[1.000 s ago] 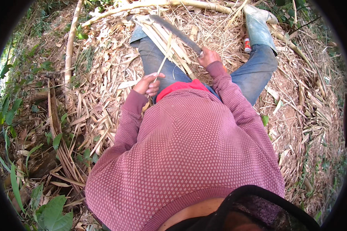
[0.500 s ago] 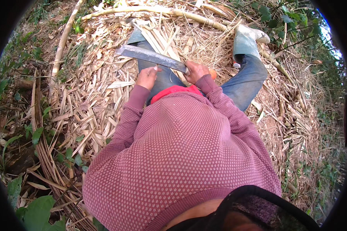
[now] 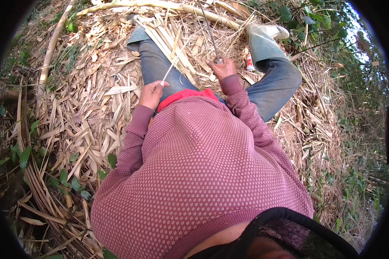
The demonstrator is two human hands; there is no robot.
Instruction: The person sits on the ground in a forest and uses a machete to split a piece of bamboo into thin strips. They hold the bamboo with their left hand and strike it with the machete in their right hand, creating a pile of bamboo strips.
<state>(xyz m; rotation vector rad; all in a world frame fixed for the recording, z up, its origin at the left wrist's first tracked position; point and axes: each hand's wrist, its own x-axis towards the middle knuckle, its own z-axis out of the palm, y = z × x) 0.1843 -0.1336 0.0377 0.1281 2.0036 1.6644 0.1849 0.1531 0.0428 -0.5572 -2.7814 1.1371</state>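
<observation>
My left hand (image 3: 152, 93) is closed, thumb and fingers pinching the near end of a thin pale bamboo strip (image 3: 173, 63). The strip slants away to the upper right over my left thigh. Between my knees, my right hand (image 3: 224, 69) wraps round the handle of a machete (image 3: 210, 31). Its blade points away from me and appears almost edge-on, so it looks like a narrow dark line. A gap separates the blade from the strip. Several split bamboo slats (image 3: 166, 42) lie beside and against my left leg.
A long bamboo pole (image 3: 160, 4) lies across the ground beyond my feet, and another pole (image 3: 52, 45) lies at the left. A red and white can (image 3: 250, 63) is by my right leg. Dry leaves (image 3: 95, 108) cover the ground. Green shrubs grow at the upper right.
The machete has swung from lying leftward, broad side showing, to pointing away edge-on. My right hand has moved slightly farther away. My left hand has shifted left and nearer, the strip now plainly visible.
</observation>
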